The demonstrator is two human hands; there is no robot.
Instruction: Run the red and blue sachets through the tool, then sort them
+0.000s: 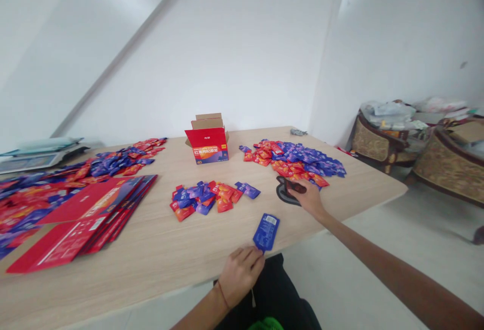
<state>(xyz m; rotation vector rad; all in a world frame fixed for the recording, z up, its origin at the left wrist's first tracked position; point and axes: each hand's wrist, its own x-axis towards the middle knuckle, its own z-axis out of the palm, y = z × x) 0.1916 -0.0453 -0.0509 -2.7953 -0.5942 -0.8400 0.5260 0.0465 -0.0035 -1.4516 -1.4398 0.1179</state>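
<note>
My left hand [242,272] is at the table's front edge, its fingers closed on the narrow end of a blue sachet [266,231] with a white printed label. The sachet's wide end points away from me. Further right, my right hand [308,196] grips a dark brown, curved object [296,186] whose kind I cannot make out. Under and beside it lies a black, rounded pad-like thing [285,198], partly covered by the hand. A small pile of red and blue sachets [206,196] lies left of my right hand.
An open red carton [209,146] stands at the back. Sachets heap up at right [302,158] and far left [117,158]. Flattened red cartons [91,214] lie at left. Beyond the table [359,196] are patterned armchairs [372,138] piled with bags.
</note>
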